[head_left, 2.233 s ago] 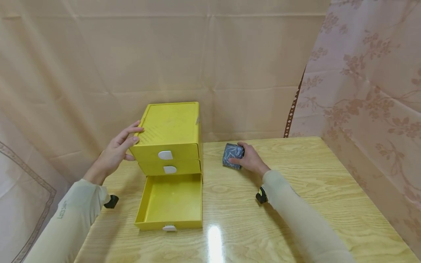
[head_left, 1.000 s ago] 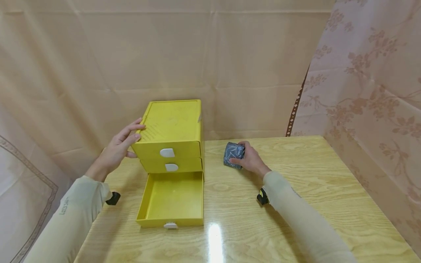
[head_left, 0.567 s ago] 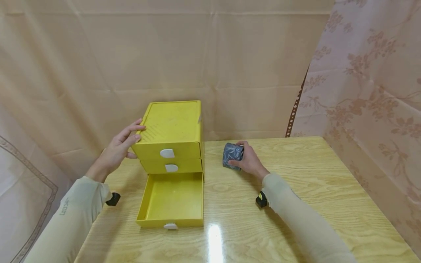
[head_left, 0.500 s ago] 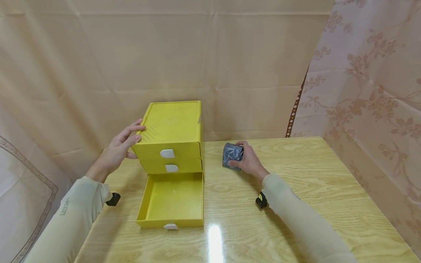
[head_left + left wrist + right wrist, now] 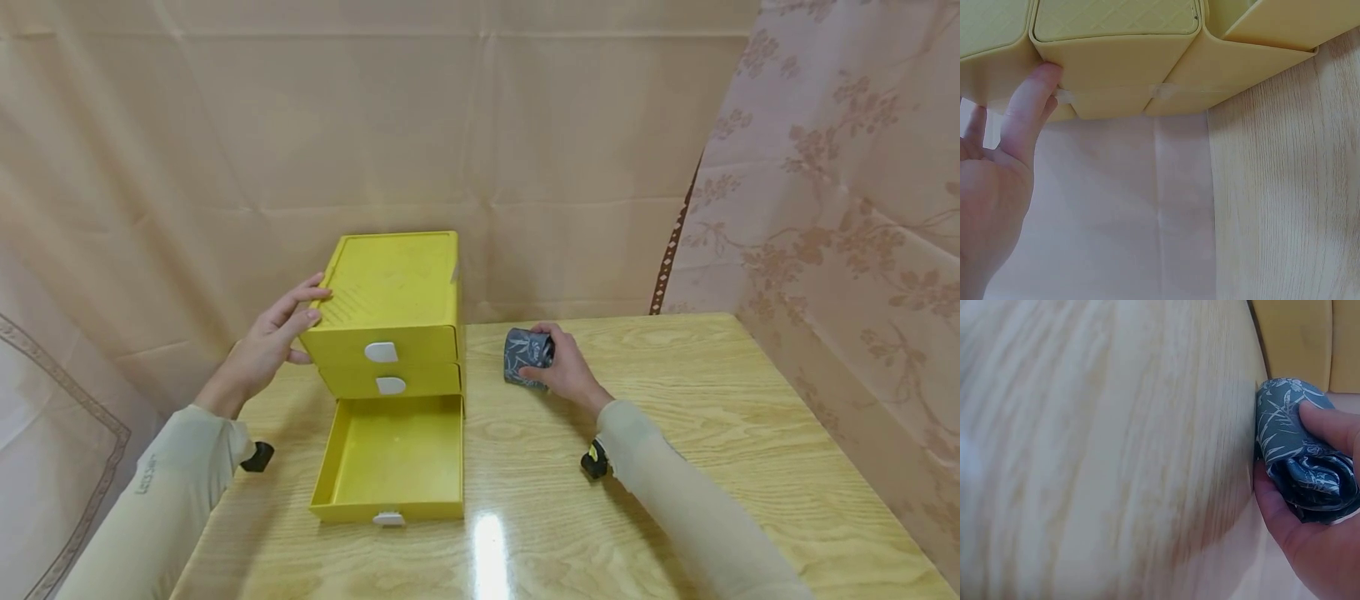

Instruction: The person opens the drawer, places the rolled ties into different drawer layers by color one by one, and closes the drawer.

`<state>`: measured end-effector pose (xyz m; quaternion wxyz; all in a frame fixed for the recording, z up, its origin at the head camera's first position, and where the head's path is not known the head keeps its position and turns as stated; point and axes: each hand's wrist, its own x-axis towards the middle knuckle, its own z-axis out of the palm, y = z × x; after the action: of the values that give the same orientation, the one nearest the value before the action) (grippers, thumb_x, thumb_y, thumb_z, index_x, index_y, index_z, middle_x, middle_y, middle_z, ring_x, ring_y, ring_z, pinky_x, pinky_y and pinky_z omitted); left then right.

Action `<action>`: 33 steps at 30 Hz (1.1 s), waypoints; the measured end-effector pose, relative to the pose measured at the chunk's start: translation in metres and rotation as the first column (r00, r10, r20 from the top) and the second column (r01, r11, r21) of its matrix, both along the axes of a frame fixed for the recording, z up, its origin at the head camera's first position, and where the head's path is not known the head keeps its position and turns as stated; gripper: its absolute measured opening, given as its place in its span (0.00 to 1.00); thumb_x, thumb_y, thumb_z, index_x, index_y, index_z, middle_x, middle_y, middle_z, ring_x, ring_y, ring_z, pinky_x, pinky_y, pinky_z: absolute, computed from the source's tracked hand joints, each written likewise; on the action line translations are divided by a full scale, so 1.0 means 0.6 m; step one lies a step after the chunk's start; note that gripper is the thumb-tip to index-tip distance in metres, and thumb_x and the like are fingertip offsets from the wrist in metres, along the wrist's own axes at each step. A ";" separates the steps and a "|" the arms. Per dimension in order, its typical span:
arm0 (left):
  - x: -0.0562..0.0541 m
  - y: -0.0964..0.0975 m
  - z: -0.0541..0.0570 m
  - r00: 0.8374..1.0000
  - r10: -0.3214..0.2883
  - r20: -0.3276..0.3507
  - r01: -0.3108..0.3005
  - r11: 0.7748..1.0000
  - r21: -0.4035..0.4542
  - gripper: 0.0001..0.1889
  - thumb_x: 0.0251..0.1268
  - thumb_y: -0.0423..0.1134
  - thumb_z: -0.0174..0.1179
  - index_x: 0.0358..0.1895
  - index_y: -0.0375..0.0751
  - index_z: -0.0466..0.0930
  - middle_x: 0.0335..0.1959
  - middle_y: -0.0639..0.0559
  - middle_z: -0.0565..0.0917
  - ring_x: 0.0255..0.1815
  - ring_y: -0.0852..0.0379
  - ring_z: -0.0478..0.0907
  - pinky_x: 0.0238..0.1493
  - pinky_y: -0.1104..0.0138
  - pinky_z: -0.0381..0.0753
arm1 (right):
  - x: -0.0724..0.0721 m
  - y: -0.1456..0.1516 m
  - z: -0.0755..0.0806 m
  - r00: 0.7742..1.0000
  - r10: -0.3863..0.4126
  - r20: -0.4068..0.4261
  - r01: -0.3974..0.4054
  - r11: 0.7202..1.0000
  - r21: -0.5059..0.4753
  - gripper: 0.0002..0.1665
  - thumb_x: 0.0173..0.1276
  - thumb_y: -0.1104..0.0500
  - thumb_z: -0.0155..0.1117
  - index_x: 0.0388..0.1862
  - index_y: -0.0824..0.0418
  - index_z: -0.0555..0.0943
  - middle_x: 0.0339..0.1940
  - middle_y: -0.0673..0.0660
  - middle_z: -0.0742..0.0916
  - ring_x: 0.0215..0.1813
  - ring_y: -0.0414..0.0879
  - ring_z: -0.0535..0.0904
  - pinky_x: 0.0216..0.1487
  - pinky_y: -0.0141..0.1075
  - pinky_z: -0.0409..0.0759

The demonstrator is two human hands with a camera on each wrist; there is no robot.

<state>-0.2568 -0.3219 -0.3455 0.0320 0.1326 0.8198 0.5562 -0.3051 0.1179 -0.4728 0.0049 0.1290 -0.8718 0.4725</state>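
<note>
A yellow three-drawer storage box stands on the table, its bottom drawer pulled out and bare inside. My left hand rests against the box's upper left edge, fingers mostly straight; in the left wrist view a fingertip touches its side wall. To the right of the box, my right hand grips a dark blue-grey packet with white leaf patterns and lettering. In the right wrist view the packet has a crumpled, folded end. Its underside is hidden, so I cannot tell whether it touches the table.
The wood-grain table extends to the right of the box and in front of it. A beige curtain hangs behind, with a floral pink curtain along the right side. White tab handles mark the drawer fronts.
My right hand has shifted slightly to the left with the packet, which has turned a little so its lettering shows. The left hand and drawer box look the same.
</note>
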 end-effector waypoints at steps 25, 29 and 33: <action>0.000 0.002 0.001 1.000 0.003 0.001 -0.003 1.000 -0.018 0.25 0.82 0.53 0.48 0.74 0.47 0.66 0.83 0.66 0.49 0.70 0.61 0.66 0.40 0.58 0.87 | 0.001 0.003 -0.002 0.992 -0.045 0.122 0.060 0.990 -0.125 0.46 0.59 0.66 0.79 0.72 0.63 0.64 0.67 0.66 0.74 0.66 0.60 0.71 0.72 0.52 0.65; 0.000 0.001 0.000 1.000 -0.001 0.003 0.001 1.000 -0.009 0.25 0.82 0.53 0.48 0.74 0.47 0.66 0.83 0.65 0.49 0.68 0.63 0.67 0.40 0.58 0.87 | 0.004 0.005 0.001 0.970 -0.051 0.239 0.096 0.979 -0.180 0.47 0.61 0.63 0.79 0.74 0.58 0.63 0.68 0.65 0.73 0.66 0.59 0.71 0.68 0.52 0.70; -0.001 0.001 0.000 1.000 0.001 -0.001 -0.001 1.000 -0.013 0.25 0.82 0.53 0.48 0.73 0.47 0.66 0.83 0.65 0.49 0.68 0.63 0.67 0.40 0.59 0.87 | 0.006 0.007 0.004 0.922 -0.008 0.387 0.144 0.936 -0.322 0.48 0.63 0.64 0.76 0.76 0.56 0.60 0.67 0.67 0.72 0.58 0.57 0.76 0.48 0.45 0.84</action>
<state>-0.2571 -0.3212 -0.3453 0.0323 0.1322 0.8233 0.5510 -0.3016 0.1224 -0.4701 -0.1229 -0.0024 -0.7643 0.6330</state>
